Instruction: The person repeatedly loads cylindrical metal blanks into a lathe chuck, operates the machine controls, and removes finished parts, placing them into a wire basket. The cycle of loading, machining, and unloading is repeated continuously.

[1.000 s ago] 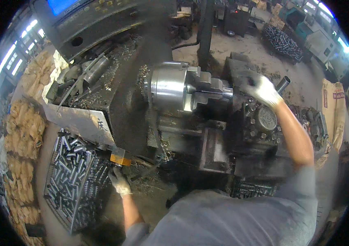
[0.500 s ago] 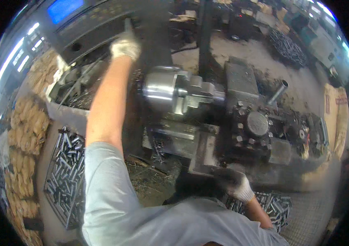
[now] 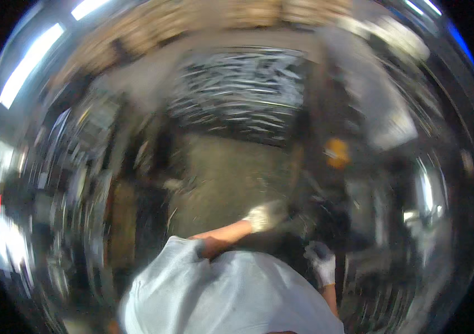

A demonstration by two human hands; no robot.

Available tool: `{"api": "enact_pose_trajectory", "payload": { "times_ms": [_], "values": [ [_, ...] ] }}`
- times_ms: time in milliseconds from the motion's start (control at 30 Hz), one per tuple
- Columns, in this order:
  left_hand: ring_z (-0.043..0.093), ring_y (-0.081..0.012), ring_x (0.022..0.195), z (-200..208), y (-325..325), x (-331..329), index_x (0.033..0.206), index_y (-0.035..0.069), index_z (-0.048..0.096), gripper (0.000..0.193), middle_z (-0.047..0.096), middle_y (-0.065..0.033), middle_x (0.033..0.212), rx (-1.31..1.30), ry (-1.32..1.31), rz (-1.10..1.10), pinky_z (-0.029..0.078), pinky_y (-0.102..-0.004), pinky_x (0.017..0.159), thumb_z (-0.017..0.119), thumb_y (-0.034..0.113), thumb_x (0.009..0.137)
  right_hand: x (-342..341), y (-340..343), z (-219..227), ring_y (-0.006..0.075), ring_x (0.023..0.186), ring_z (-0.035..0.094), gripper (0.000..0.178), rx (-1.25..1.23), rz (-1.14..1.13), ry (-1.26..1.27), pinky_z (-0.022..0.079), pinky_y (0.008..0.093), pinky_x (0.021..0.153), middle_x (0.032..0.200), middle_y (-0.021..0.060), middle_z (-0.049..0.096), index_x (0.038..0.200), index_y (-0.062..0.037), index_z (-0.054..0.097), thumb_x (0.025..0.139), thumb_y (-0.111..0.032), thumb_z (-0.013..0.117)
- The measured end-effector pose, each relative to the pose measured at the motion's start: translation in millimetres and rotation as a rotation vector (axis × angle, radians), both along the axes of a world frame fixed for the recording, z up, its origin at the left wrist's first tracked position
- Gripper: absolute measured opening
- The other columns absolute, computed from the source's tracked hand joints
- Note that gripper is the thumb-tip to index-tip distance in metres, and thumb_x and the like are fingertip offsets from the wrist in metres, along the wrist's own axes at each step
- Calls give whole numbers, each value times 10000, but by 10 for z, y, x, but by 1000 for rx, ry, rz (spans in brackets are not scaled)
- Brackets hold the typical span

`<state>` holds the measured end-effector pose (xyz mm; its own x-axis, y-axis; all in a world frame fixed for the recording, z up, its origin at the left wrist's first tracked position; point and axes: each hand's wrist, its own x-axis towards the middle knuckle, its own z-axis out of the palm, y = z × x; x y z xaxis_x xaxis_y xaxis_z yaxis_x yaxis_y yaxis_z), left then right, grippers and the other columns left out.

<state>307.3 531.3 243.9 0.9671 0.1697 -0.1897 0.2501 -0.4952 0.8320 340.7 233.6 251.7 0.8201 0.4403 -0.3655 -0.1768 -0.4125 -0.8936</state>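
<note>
My left hand (image 3: 266,216), in a white work glove, is drawn in across the front of my body. Motion smears its fingers, and I cannot make out anything in them. Lower and to the right, my right hand (image 3: 321,260) wears a glove with a dark palm side and a white cuff. It is beside the dark, blurred lathe (image 3: 381,206); whether it touches the machine cannot be seen. Ahead of both hands, a wire basket holds many grey metal rods (image 3: 242,92), all streaked by the motion.
Brown woven sacks (image 3: 253,12) line the far edge. A grey metal tray (image 3: 373,89) juts out at the upper right, with an orange-yellow object (image 3: 337,153) below it. Dark shelving or equipment (image 3: 131,206) stands at the left. Brown floor (image 3: 220,178) lies before me.
My view has swung left from the lathe towards the rod basket. My left arm has come down from the machine's panel to my front; my right hand is still low on the right.
</note>
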Motion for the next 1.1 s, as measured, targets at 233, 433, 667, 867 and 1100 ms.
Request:
{"api": "enact_pose_trajectory", "payload": {
  "times_ms": [233,433,667,867,1100],
  "values": [
    [701,-371,1031,-1602,2129,-5882,1101,57,699,232,719,-216,1060,954,565,1373,559,-501,870,527,193,1024,-650,2286,-1169,168,731,706,178,-281,846,-191,551,330,665,895,104,776,1016,-14,788,862,-79,726],
    [555,-287,1383,-1483,404,-9045,1516,29,532,492,551,-151,1533,237,2127,1719,482,-442,1071,514,229,1067,-1279,3994,-1374,255,762,735,239,-398,1124,-234,559,384,728,882,130,790,981,-5,781,849,-203,762],
    [570,-355,1351,-1138,-589,-9220,1573,53,430,592,530,-192,1547,901,1646,2187,480,-418,1106,424,424,1112,-1467,5068,-1188,387,1005,739,387,-454,1380,-467,566,444,866,1046,245,762,1061,-12,777,856,-336,721],
    [591,-307,1275,-1157,565,-8393,1503,47,485,523,570,-157,1463,935,668,2635,503,-398,1032,484,361,1085,-1267,5444,-1566,444,893,700,318,-490,1803,-362,553,521,789,1006,246,741,1002,-60,772,836,-297,640],
    [640,-284,1138,-1882,1985,-5713,1389,24,575,425,649,-155,1310,249,579,2132,528,-406,947,550,285,1054,145,5843,-1612,377,1149,693,494,-483,1228,-306,549,447,998,1242,176,734,1272,-108,730,857,-376,726]
  ]
}}
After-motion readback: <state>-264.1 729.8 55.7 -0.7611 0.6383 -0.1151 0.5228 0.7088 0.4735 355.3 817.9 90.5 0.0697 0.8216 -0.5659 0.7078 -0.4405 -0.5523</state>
